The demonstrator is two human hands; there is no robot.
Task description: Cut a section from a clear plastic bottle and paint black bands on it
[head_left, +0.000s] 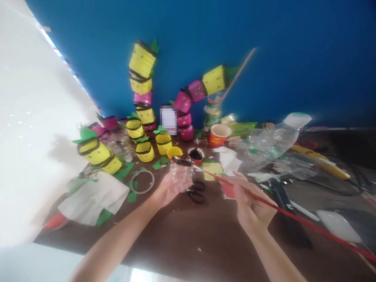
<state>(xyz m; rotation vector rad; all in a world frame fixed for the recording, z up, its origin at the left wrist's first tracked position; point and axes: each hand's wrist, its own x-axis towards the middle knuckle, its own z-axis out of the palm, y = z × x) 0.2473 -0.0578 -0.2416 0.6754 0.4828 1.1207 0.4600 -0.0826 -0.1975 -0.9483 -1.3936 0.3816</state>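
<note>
My left hand (168, 191) is wrapped round a clear plastic bottle base (181, 176) whose rim is black. A long red-handled paintbrush (296, 217) is pinched in my right hand (254, 203). Its tip points left and reaches the black rim; blur hides whether it touches. Just behind the bottle base stand a small cup of black paint (196, 155) and a small yellow cup (174, 152). Black-handled scissors (196, 192) lie on the table between my hands, partly behind the bottle base.
Yellow painted cups with green paper leaves (144, 151) stand at the back left, near stacked yellow and magenta ones (142, 62). A tape ring (142, 182) and white cloth (96, 196) lie left. A red paper cup (219, 136), plastic bottles (286, 135) and a glue gun (323, 160) are right.
</note>
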